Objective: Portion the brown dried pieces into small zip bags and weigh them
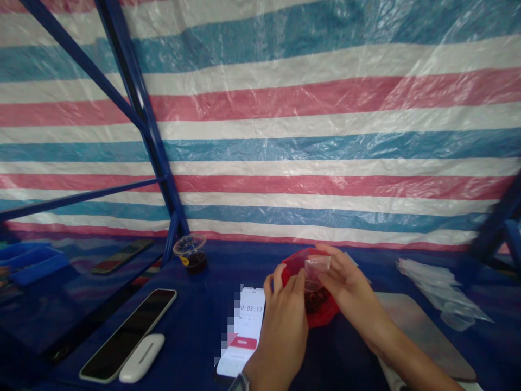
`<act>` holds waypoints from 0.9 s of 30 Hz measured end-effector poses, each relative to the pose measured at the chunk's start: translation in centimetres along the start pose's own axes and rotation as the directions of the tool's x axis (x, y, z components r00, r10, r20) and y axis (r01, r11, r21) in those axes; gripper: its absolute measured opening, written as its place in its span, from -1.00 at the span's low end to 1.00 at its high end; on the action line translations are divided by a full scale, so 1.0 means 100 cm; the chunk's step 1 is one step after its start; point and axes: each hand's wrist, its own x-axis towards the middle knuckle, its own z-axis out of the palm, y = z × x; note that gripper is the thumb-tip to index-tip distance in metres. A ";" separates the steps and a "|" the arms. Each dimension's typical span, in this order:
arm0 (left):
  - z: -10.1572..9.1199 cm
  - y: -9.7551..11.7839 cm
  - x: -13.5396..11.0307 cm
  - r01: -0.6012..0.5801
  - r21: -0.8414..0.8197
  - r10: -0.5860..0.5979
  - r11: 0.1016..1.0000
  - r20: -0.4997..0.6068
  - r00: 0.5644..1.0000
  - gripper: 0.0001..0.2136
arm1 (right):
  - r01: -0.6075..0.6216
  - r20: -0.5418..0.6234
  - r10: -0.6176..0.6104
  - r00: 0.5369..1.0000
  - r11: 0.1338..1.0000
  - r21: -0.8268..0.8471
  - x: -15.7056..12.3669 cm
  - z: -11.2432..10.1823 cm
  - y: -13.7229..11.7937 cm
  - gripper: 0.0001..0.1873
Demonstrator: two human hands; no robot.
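A small clear plastic bag (316, 265) is pinched by the fingertips of both the left hand (287, 312) and right hand (349, 285), over an open red bag (325, 316) with dark contents on a blue tabletop (199, 309). Beside the left hand, a lit phone (246, 309) shows a timer. Farther left: dark-screened phone (130, 334), white case (142, 357), clear cup (193, 254). Clear bags (443, 290) lie right.

Upper frame bright, glare streaks on striped sheet (325, 146), strongest upper right. Desk (199, 320) dark, lower frame dim. Phone screen (248, 312) glowing, left edge pixelated. Right-edge post (494, 231) blurry; wide-angle stretch at edges.
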 end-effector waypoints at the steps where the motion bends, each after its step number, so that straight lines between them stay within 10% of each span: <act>1: 0.000 0.000 0.001 0.011 -0.008 -0.011 1.000 0.004 1.000 -0.35 | 0.002 0.001 -0.002 1.000 1.000 0.012 0.001 -0.001 0.000 -0.49; 27: -0.007 0.001 0.009 0.061 -0.116 -0.079 0.991 -0.156 0.985 -0.75 | 0.086 -0.032 -0.101 0.994 0.946 -0.313 -0.002 -0.017 -0.014 -0.75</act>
